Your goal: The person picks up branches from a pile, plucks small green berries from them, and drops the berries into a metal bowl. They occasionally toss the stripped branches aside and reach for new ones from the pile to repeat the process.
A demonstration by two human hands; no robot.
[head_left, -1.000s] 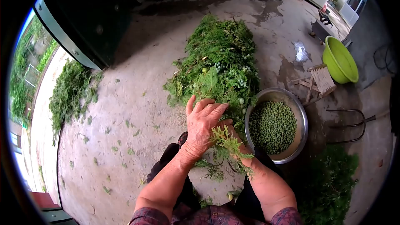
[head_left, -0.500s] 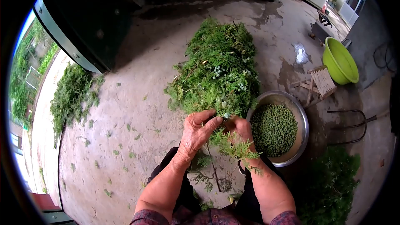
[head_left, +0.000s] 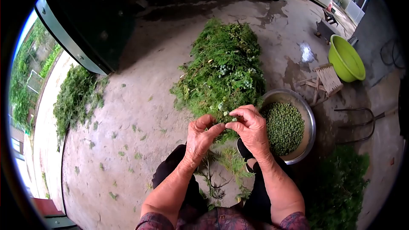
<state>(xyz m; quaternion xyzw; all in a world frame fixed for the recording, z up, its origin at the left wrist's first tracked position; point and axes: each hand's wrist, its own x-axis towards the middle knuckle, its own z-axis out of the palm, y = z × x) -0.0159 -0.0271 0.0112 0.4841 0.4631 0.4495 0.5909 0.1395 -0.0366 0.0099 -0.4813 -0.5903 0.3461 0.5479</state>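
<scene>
My left hand [head_left: 201, 138] is closed in a pinch on an evergreen sprig, mostly hidden behind the fingers. Close beside it, my right hand [head_left: 251, 130] has thumb and index finger together on a small pale green cone [head_left: 234, 119]. The two thumbs nearly meet. Just beyond the fingertips lies a big heap of evergreen branches [head_left: 223, 66] dotted with pale cones. Right of my right hand stands a metal basin [head_left: 312, 134], partly filled with loose green cones [head_left: 284, 127]. Below the hands, a twiggy branch [head_left: 209, 176] shows between my knees.
A small folding stool [head_left: 328, 81] and a lime-green tub [head_left: 347, 59] are to the right, with a pitchfork [head_left: 362, 126] nearer. Dark greenery [head_left: 336, 187] lies at lower right. More cut branches [head_left: 76, 100] lie by the doorway at left, and scraps dot the concrete floor [head_left: 128, 102].
My right hand has turned and risen, its back now showing, with fingertips at the left hand's. The leafy branch that lay across my right wrist now hangs lower, between my knees.
</scene>
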